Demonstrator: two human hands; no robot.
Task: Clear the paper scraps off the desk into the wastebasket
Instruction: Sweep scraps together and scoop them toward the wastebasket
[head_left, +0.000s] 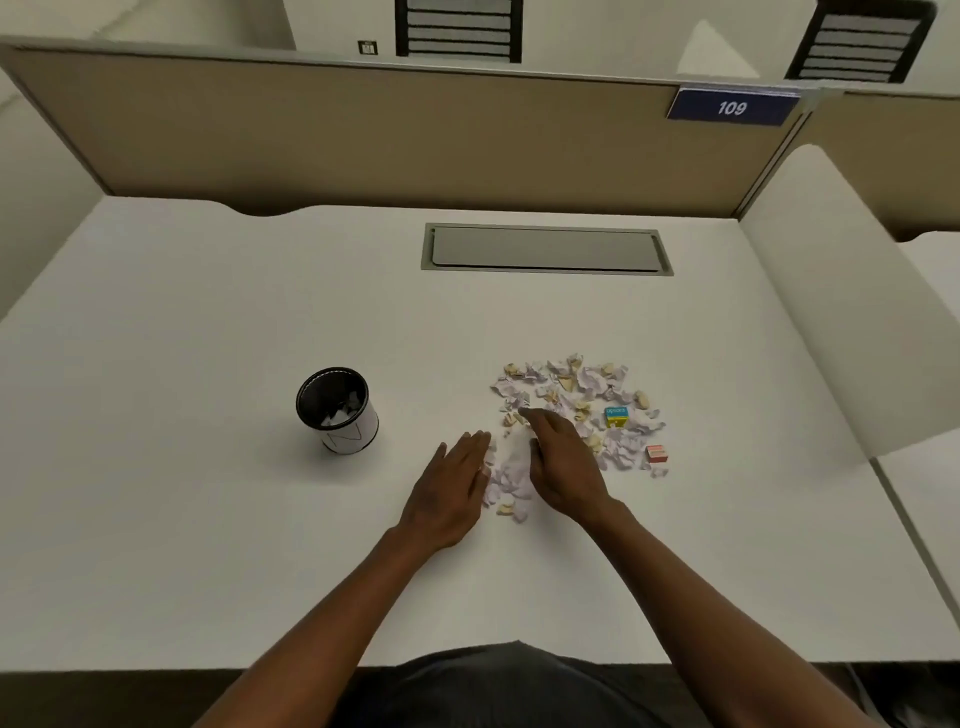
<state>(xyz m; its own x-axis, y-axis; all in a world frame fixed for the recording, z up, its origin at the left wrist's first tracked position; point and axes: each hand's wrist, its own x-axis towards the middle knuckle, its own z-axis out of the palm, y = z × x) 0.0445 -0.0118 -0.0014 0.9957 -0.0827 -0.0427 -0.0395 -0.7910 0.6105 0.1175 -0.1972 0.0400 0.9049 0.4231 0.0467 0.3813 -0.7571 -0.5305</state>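
Scraps (508, 475) sit corralled between your left hand (451, 491) and right hand (561, 467), each grip flat and spread apart to herd them; wastebasket (337, 410) waits left on the counter (208, 519).

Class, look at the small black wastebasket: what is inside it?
A few white paper scraps lie inside the wastebasket. Its near wall hides part of the bottom, so the full amount cannot be seen.

L hand (451, 486) + R hand (558, 465) flat, flanking paper scraps (509, 475) | wastebasket (337, 410) left, prob. part-filled
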